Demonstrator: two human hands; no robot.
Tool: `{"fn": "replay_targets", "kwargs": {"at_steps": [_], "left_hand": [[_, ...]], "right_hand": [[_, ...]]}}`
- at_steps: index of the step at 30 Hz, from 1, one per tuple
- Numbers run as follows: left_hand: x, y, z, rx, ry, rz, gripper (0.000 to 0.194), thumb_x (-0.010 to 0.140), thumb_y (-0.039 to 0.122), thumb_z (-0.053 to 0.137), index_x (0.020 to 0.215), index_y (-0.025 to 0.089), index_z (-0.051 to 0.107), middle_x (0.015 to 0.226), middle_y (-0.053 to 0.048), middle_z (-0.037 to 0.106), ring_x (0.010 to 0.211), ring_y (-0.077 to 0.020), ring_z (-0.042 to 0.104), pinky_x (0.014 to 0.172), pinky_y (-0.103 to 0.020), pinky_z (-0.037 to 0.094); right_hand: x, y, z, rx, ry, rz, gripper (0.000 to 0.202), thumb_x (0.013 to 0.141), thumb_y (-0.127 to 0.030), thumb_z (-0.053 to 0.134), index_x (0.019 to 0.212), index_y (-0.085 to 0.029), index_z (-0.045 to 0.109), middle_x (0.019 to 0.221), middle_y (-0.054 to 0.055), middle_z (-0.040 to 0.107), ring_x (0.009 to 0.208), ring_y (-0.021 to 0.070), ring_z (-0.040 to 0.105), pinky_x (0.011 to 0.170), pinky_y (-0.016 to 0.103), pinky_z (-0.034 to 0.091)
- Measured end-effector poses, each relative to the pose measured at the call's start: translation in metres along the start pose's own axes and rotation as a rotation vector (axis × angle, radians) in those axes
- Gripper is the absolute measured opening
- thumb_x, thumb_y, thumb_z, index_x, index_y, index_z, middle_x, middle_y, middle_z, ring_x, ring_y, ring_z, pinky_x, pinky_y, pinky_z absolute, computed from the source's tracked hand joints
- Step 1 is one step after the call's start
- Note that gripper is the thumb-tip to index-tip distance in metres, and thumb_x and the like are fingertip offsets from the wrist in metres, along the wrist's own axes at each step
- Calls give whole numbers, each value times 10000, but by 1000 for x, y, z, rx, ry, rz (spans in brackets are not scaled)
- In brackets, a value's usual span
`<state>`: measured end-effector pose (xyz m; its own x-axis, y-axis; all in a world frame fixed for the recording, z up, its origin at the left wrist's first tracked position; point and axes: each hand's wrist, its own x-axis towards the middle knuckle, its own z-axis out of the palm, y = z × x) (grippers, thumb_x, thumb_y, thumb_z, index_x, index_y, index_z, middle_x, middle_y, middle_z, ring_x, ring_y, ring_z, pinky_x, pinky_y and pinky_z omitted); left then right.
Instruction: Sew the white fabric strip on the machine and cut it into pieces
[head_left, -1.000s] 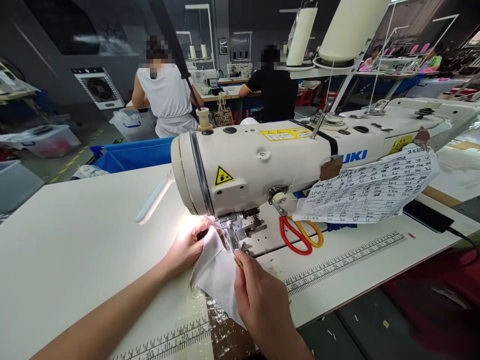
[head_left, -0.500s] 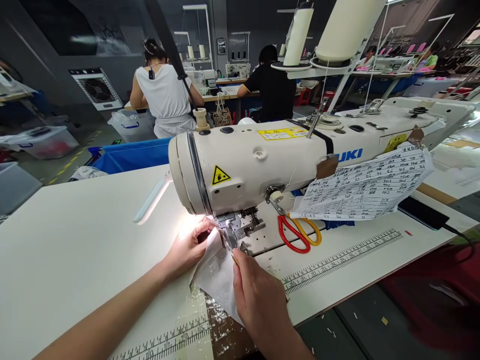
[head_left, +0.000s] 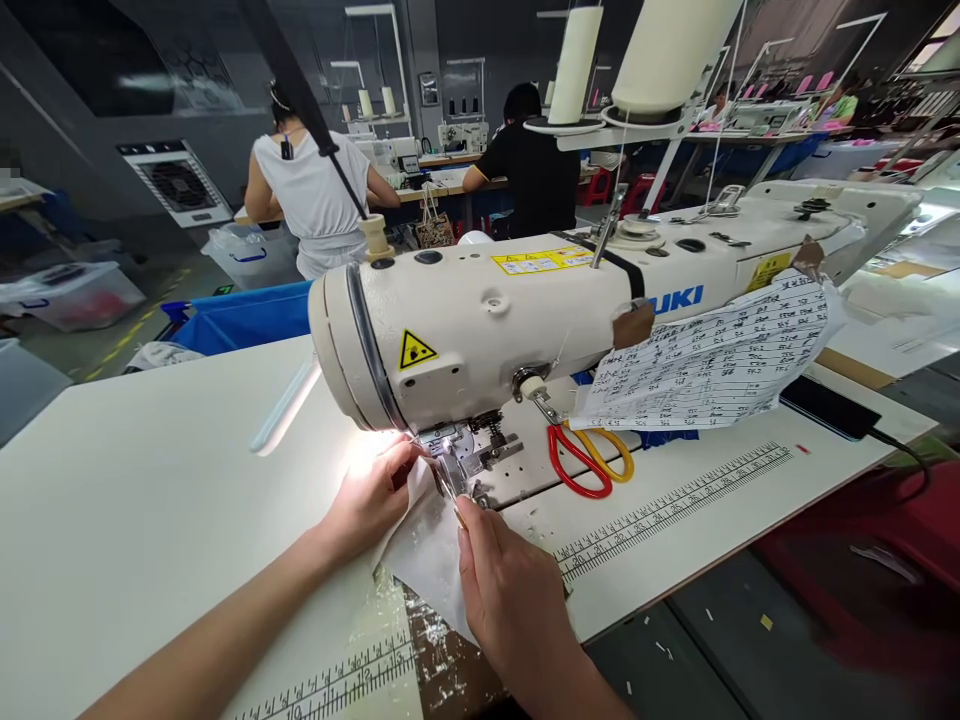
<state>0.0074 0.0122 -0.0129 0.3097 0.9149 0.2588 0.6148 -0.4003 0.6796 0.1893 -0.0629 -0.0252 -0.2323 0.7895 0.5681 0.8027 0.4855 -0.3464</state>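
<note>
A white sewing machine (head_left: 457, 340) takes up the middle of the view, its needle area lit by a bright lamp. A piece of white fabric (head_left: 431, 560) lies under the presser foot and drapes over the table edge towards me. My left hand (head_left: 379, 490) is closed on the fabric's left edge, close beside the needle; its fingertips are partly hidden. In my right hand (head_left: 514, 590) is a slim pair of metal tweezers (head_left: 451, 486), pinched between thumb and fingers. Their tips point at the fabric by the presser foot.
Red-and-yellow-handled scissors (head_left: 581, 465) lie right of the needle area. A sheet of handwritten figures (head_left: 712, 355) hangs on the machine. A phone (head_left: 829, 407) with a cable and a printed ruler (head_left: 675, 510) are on the table. Two people sit working beyond the machine.
The whole view has shifted slightly, so everything appears a little further left. Both hands keep about the same place at the presser foot, still holding the fabric and the tweezers.
</note>
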Motion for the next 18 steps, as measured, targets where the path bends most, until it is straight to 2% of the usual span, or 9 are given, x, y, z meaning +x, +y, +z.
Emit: {"fn": "replay_targets", "kwargs": {"at_steps": [3,7,18], "left_hand": [[0,-4,-1,-126,-52,-34,277,904,409,535,830,167,648,795,-55,636,745,-180,599,661,-278,513],[-1,-8,-3,-224,-59,-73,313,919,440,525,849,165,657,836,-68,647,779,-189,608,675,-280,516],[0,-5,-3,-233,-59,-70,329,922,454,514,815,168,635,787,-52,612,761,-182,592,674,-278,513]], "right_hand": [[0,0,-2,26,-3,13,336,942,-101,323,1129,-96,601,835,68,732,688,194,715,544,266,502],[0,0,-3,31,-11,23,333,941,-101,318,1122,-93,597,816,70,728,687,192,713,545,259,496],[-1,1,0,20,-44,30,331,947,-115,315,1135,-113,588,831,64,726,684,184,712,526,256,475]]}}
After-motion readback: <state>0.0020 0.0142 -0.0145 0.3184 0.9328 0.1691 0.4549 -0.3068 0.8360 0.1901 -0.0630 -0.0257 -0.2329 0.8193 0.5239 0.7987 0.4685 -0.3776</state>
